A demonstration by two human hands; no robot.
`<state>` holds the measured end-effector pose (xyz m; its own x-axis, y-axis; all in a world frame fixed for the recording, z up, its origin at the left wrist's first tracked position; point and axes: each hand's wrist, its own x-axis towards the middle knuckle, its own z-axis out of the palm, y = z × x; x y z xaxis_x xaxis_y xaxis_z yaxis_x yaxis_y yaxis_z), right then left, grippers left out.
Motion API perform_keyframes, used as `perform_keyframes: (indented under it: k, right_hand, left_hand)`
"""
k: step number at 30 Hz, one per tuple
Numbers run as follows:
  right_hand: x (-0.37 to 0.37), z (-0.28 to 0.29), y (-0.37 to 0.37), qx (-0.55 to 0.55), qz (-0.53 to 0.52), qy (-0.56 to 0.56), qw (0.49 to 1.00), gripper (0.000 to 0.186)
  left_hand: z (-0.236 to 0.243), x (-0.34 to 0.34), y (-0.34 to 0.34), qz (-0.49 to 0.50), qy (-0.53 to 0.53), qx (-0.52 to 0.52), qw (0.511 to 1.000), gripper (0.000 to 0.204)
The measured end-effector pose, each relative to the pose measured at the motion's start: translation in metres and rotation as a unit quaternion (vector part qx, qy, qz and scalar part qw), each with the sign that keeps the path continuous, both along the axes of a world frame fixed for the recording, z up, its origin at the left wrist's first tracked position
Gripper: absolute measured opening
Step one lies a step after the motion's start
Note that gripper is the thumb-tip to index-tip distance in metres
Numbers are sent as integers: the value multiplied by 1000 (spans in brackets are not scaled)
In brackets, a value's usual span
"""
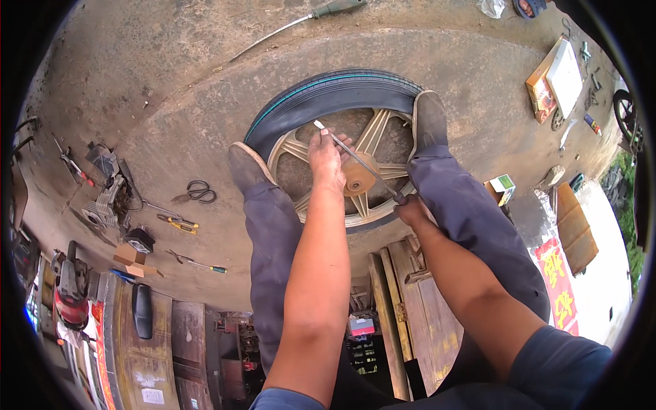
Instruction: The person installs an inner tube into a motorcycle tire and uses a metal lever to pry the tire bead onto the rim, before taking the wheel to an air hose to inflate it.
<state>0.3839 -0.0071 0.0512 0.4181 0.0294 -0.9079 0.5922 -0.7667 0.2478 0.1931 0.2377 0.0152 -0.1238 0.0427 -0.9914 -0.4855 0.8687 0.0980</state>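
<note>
A spoked motorcycle wheel (359,179) lies flat on the floor between my feet, its black tyre (335,96) bulging out along the far side. My right hand (412,212), by the near right rim, is closed round the dark handle of a tyre lever (369,169). The lever's metal shaft slants up and left over the wheel. My left hand (329,158) holds that shaft close to its flat pale tip, above the spokes; part of its grip is hidden. My shoes (430,123) press against the tyre on both sides.
Another lever with a green handle (338,8) lies at the far side. Scissors (198,192), pliers (179,223), a screwdriver (205,265) and engine parts (109,201) are on the left. An orange box (543,82) stands right. Behind my forearms is a wooden bench (417,301).
</note>
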Motion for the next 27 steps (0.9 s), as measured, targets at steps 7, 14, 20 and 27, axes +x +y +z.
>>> perform_keyframes:
  k: [7, 14, 20, 27]
  right_hand:
    - [-9, -66, 22, -32, 64, 43, 997, 40]
    - [-17, -52, 55, -56, 73, 8, 996, 40]
    - [-62, 37, 94, -148, 5, 83, 986, 44]
    - [-96, 212, 228, -105, -54, 185, 975, 43]
  left_hand:
    - [-3, -9, 1, 50, 19, 49, 997, 27]
    - [-8, 2, 15, 57, 25, 48, 997, 23]
    - [15, -9, 34, -45, 30, 55, 997, 23]
    - [101, -18, -21, 93, -123, 89, 984, 34]
